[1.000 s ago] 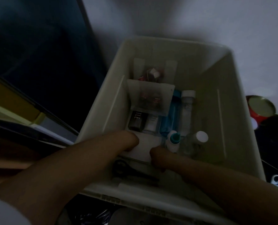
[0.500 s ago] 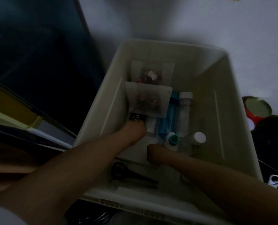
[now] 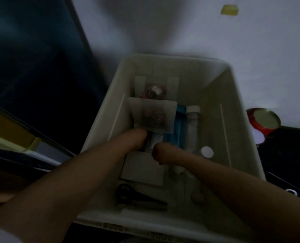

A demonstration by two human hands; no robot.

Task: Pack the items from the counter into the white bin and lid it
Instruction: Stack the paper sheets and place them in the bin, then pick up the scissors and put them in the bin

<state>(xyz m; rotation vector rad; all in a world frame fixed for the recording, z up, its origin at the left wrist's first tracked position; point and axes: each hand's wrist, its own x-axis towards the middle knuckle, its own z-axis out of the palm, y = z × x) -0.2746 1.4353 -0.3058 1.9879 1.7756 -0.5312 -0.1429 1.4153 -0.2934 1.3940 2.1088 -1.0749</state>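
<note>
Mid-frame, I work both hands, left (image 3: 138,137) and right (image 3: 160,154), among items in the bin (image 3: 233,106); grips unreadable. Packing continues; next, the lid, unseen.

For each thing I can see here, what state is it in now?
white bin: open, no lid on.
clear bottle: lying flat in the bin, capped.
scissors: closed, flat on the bin floor.
left hand: inside the bin, fingers hidden.
right hand: inside the bin, grip unclear.
</note>
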